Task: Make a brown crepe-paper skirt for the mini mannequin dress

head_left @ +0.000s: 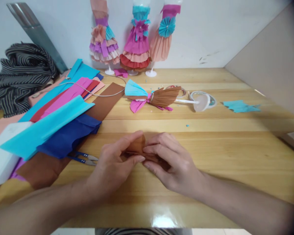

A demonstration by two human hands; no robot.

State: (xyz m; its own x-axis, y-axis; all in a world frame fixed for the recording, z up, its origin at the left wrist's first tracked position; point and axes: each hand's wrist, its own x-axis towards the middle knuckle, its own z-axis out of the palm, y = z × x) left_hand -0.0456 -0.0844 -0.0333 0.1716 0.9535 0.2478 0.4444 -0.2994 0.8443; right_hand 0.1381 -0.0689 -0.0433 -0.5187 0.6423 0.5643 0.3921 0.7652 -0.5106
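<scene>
A piece of brown crepe paper [138, 144], gathered into narrow folds, is held low over the front middle of the table between both hands. My left hand [117, 156] pinches its left part between thumb and fingers. On the other side, my right hand [169, 160] grips the folded strip, its fingertips close to the left thumb. Much of the paper is hidden by the fingers. Beyond the hands lies a doll-like form on its side, wearing a pleated brown skirt [165, 97], a pink band and light blue paper, with a white stand [201, 102] at its right end.
Coloured crepe sheets [49, 127] are piled at left, with blue-handled thread snips [85, 158] beside them. Several paper-dressed figures [137, 45] stand against the wall. A tape roll [212, 100] and a turquoise scrap [241, 106] lie at right; a striped cloth [26, 71] sits far left.
</scene>
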